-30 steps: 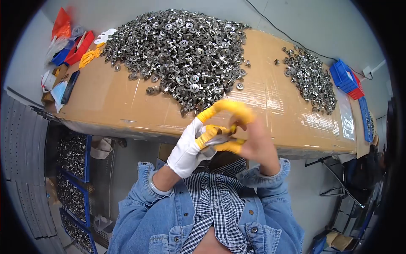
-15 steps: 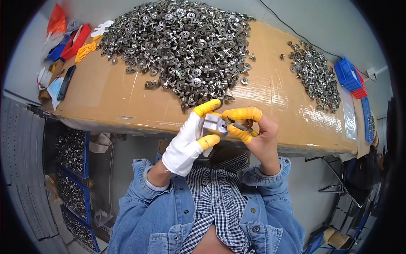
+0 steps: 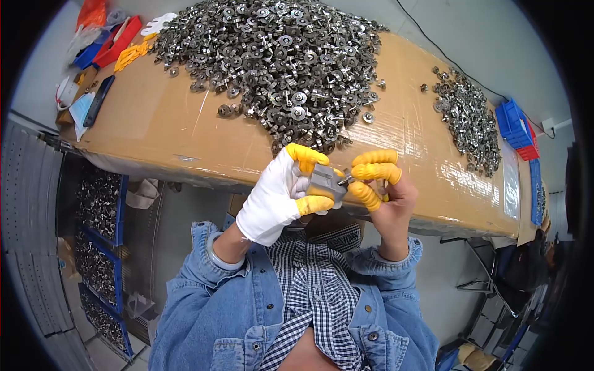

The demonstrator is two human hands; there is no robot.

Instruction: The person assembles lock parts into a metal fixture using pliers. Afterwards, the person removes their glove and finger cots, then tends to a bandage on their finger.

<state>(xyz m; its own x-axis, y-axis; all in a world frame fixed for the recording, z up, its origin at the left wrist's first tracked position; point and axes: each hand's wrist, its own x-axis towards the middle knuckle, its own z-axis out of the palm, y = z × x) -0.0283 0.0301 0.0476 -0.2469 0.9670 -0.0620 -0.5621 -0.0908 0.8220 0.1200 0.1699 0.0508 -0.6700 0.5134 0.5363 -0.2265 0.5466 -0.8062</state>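
My left hand (image 3: 275,198), in a white glove with yellow fingertips, is closed around a grey metal block (image 3: 325,181) in front of the table's near edge. My right hand (image 3: 382,184) wears yellow finger covers. Its thumb and fingers pinch a small metal part (image 3: 346,179) at the right-hand end of the block, and the fingers partly hide it. Just beyond both hands lies the near tip of a large heap of small metal wheel parts (image 3: 297,80).
A smaller heap of metal parts (image 3: 467,117) lies on the cardboard-covered table (image 3: 408,136) at right. Blue and red bins (image 3: 515,123) stand beyond it. At left are a red bin (image 3: 120,42), yellow gloves (image 3: 131,55) and a dark flat object (image 3: 99,102). Filled blue trays (image 3: 117,210) stand below left.
The block has turned in my left hand and shows its grey face. My right hand has shifted slightly right, and the small part at the block's end now shows more plainly. The view has tilted slightly.
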